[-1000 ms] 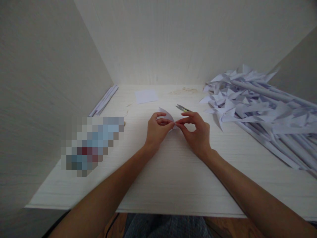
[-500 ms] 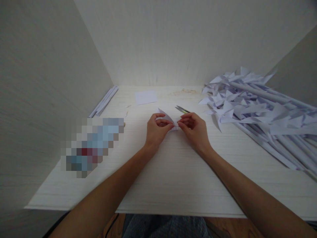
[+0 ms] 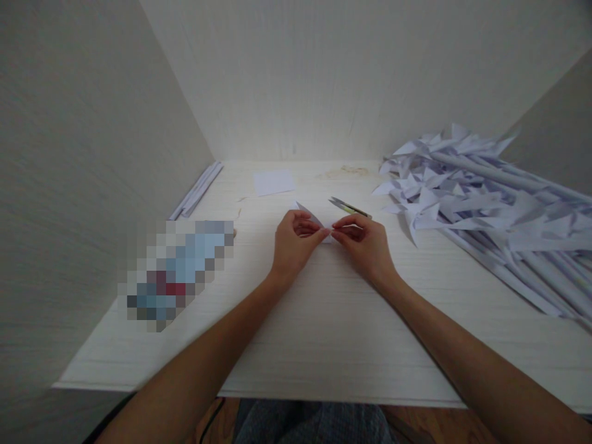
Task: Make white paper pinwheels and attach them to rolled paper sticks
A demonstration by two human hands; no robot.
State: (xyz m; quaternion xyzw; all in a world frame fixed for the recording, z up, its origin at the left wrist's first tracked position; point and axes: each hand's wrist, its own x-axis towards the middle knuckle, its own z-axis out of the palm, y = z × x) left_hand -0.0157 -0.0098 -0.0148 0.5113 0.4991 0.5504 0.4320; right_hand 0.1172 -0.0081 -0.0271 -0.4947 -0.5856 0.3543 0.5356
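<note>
Between my hands is a small piece of white paper (image 3: 309, 213), with one pointed corner standing up behind my left fingers. My left hand (image 3: 296, 242) pinches it between thumb and fingers. From the other side, my right hand (image 3: 363, 242) pinches the same paper, its fingertips almost touching those of the left. The fingers cover most of the paper, so its full shape is hidden. Just behind my right hand lies a pair of thread snips (image 3: 349, 207) with pointed metal blades and a yellow-green part.
At right lies a large pile of white paper pinwheels (image 3: 444, 185) on rolled paper sticks. A flat paper sheet (image 3: 274, 182) rests at the back, and paper rolls (image 3: 197, 190) lie along the left wall. A blurred-out object (image 3: 185, 271) sits at left on the white table (image 3: 324, 345).
My fingertips have come closer together on the paper, and less of it shows between them. More of the snips shows behind my right hand. The view has shifted slightly.
</note>
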